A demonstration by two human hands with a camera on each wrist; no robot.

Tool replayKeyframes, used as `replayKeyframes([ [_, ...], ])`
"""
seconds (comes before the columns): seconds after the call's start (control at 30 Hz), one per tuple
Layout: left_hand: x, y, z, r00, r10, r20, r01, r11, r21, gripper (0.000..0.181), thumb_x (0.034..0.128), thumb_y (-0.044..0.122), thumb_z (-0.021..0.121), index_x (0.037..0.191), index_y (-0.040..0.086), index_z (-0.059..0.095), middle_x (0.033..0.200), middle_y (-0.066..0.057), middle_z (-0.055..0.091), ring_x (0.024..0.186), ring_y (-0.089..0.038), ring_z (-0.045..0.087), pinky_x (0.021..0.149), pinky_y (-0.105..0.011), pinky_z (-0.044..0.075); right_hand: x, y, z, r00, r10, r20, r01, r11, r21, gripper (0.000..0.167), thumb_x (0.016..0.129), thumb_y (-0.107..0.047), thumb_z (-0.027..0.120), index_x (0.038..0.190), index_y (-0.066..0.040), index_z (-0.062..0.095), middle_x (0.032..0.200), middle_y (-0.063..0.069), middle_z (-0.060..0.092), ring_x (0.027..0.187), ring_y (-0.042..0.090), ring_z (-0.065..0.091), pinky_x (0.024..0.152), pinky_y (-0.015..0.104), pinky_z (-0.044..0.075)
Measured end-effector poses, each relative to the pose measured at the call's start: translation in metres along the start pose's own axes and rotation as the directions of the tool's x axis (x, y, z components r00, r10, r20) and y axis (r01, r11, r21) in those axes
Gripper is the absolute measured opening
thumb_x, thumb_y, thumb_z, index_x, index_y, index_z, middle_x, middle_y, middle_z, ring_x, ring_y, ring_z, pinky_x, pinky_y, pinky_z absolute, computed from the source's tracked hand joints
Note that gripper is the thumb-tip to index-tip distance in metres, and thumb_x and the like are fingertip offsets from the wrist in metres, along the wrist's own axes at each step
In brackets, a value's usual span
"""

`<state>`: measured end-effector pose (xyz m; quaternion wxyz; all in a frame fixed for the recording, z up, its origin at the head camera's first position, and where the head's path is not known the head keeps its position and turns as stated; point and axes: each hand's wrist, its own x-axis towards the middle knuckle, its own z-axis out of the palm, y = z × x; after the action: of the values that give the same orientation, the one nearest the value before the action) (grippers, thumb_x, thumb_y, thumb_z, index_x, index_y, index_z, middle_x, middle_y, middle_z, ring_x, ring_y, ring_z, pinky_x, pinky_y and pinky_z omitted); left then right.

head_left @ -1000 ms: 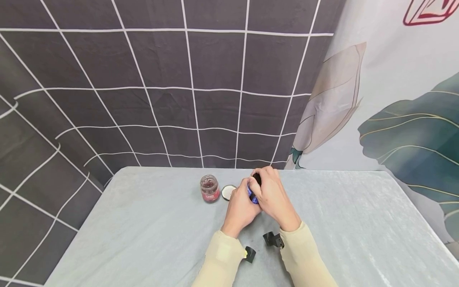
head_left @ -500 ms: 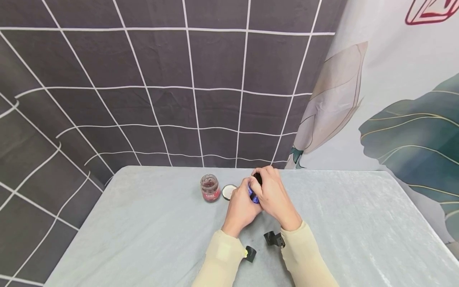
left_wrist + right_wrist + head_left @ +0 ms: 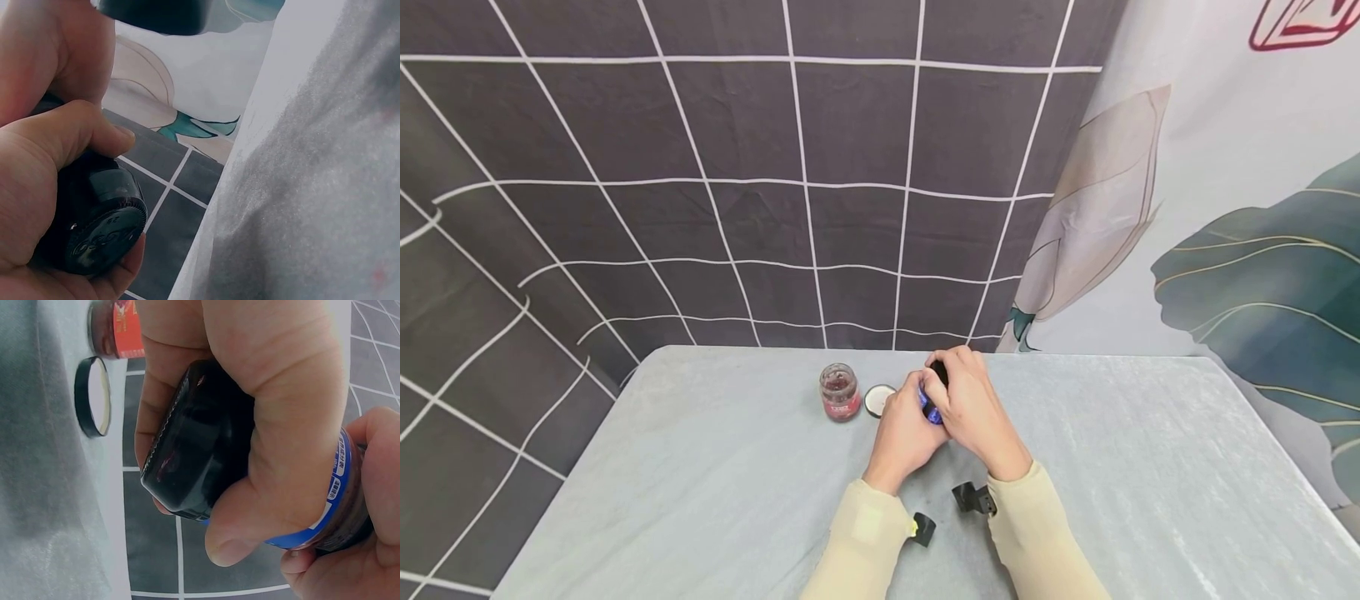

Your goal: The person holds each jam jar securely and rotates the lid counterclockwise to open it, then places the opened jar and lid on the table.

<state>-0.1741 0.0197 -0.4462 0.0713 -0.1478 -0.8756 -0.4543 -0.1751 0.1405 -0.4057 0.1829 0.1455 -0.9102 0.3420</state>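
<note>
Both hands are together above the table, holding a dark jar (image 3: 931, 410) with a blue label. My left hand (image 3: 904, 433) grips one end; in the left wrist view, thumb and fingers curl round a dark jar end (image 3: 103, 240) with raised marks. My right hand (image 3: 973, 408) curls over the other end; in the right wrist view, a shiny black end (image 3: 200, 444) lies in its grip, and the blue label (image 3: 334, 487) shows between the hands. Much of the jar is hidden by fingers. A lid (image 3: 878, 401) lies white inside up beside the left hand.
An uncovered glass jar (image 3: 839, 393) with a red label and dark contents stands left of the lid. A pale cloth covers the table (image 3: 715, 500). A dark grid-patterned curtain (image 3: 850, 125) hangs behind, with a leaf-printed one (image 3: 1225, 275) at the right.
The hands keep the same grip on the jar, with hardly any movement. The red-labelled jar and the lid stay in place; the head view shifts very slightly.
</note>
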Motion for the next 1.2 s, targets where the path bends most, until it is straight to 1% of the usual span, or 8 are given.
replayKeyframes([
  [0.33,-0.0001,0.0001,-0.0003,1.0,0.005,0.005,-0.005,1.0,-0.002,0.06,0.0727,0.02,0.084,0.125,0.007,0.057,0.11,-0.012,0.071,0.098,-0.024,0.069,0.086,-0.039,0.054,0.0002,0.0021,-0.0003,1.0,-0.006,0.006,0.006,1.0,-0.001,0.022,0.099,-0.018,0.055,0.105,-0.001,0.067,0.103,0.013,0.058,0.095,0.03,0.046,0.082,0.042,0.04],
  [0.6,0.0004,0.0004,0.0,1.0,-0.019,0.024,0.019,1.0,-0.014,0.062,0.0732,0.021,0.084,0.127,0.007,0.057,0.111,-0.012,0.071,0.099,-0.024,0.068,0.087,-0.039,0.054,0.0003,0.0032,-0.0011,1.0,-0.002,0.025,0.002,1.0,0.005,0.023,0.099,-0.019,0.054,0.106,-0.002,0.067,0.105,0.013,0.058,0.097,0.029,0.046,0.083,0.042,0.041],
  [0.97,0.0011,-0.0008,0.0013,0.999,-0.029,0.032,0.03,0.999,-0.031,0.063,0.0741,0.022,0.084,0.129,0.007,0.057,0.113,-0.012,0.071,0.1,-0.024,0.068,0.087,-0.039,0.054,0.0003,0.0044,-0.0018,0.999,-0.016,0.032,0.016,1.0,0.01,0.022,0.1,-0.019,0.054,0.106,-0.001,0.067,0.105,0.013,0.059,0.097,0.029,0.046,0.083,0.042,0.041],
  [1.2,0.001,-0.0015,0.0021,0.999,-0.03,0.033,0.031,0.999,-0.026,0.062,0.0742,0.023,0.084,0.128,0.008,0.057,0.112,-0.012,0.071,0.1,-0.024,0.068,0.087,-0.039,0.054,-0.0001,0.0049,-0.0016,0.999,-0.009,0.039,0.008,1.0,0.01,0.023,0.1,-0.019,0.054,0.107,-0.002,0.067,0.106,0.013,0.059,0.098,0.03,0.046,0.084,0.042,0.042],
])
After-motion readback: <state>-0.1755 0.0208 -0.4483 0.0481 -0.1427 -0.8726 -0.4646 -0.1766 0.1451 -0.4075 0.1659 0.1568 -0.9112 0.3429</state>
